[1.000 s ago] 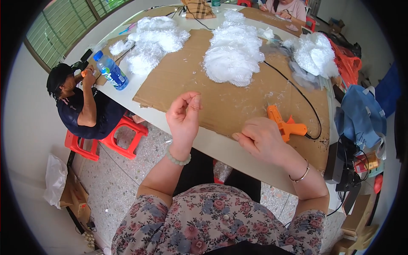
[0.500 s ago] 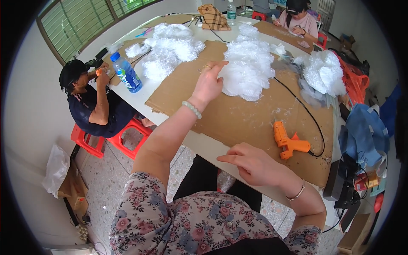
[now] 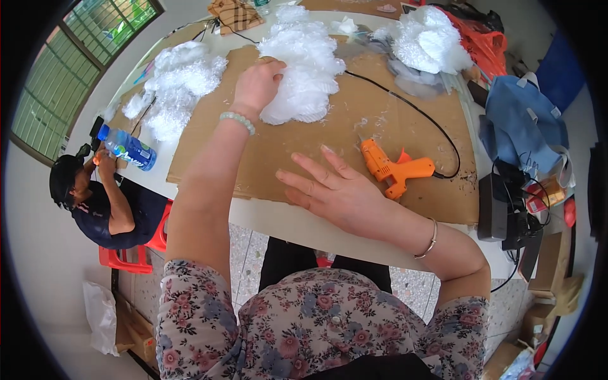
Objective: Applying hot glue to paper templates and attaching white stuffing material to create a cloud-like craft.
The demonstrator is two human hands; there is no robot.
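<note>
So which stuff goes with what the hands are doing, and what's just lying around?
Seems part of it:
middle white fluffy pile, by the left hand
orange glue gun, near the right hand
cardboard underneath

Probably just lying around:
blue-capped bottle
blue bag
red plastic bag

I see a fluffy, glossy white heap [image 3: 304, 79], matt brown cardboard [image 3: 253, 158], a smooth orange plastic glue gun [image 3: 379, 161] and my shiny metal bangle [image 3: 434, 236].

Blue-capped bottle [image 3: 133, 151], tan checked fabric [image 3: 237, 17], red plastic bag [image 3: 486, 48], blue bag [image 3: 525, 123], window [image 3: 56, 92]
</note>
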